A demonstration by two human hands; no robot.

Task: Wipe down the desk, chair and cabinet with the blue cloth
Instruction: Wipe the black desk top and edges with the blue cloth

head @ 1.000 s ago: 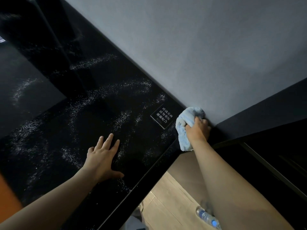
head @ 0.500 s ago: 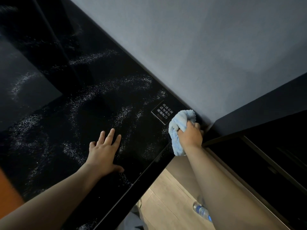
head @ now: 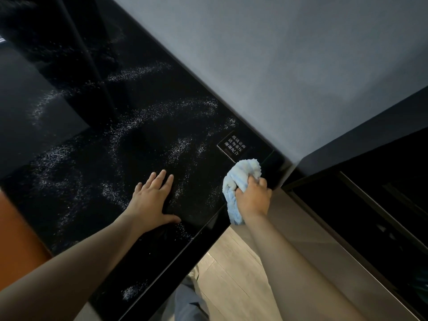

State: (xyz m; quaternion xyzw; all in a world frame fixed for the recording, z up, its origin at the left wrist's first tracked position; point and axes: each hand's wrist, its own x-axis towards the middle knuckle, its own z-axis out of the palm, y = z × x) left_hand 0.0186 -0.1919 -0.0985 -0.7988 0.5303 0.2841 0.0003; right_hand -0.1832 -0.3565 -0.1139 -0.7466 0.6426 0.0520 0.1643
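The black glossy desk (head: 139,147) runs diagonally along the grey wall, streaked with white dusty smears. My right hand (head: 253,199) grips the bunched light-blue cloth (head: 240,179) and holds it against the desk's right front corner, where part of the cloth hangs over the edge. My left hand (head: 152,199) rests flat on the desk top with its fingers spread, a hand's width left of the cloth. A dark cabinet (head: 370,205) stands at the right, just beyond the desk's end.
A small black label with white text (head: 232,146) lies on the desk just behind the cloth. Grey wall (head: 278,66) borders the desk's far side. Wooden floor (head: 231,274) shows below the desk edge. An orange surface (head: 16,228) sits at the left.
My right hand has drawn the cloth from the wall corner back toward the desk's front edge. My left hand has stayed flat in place.
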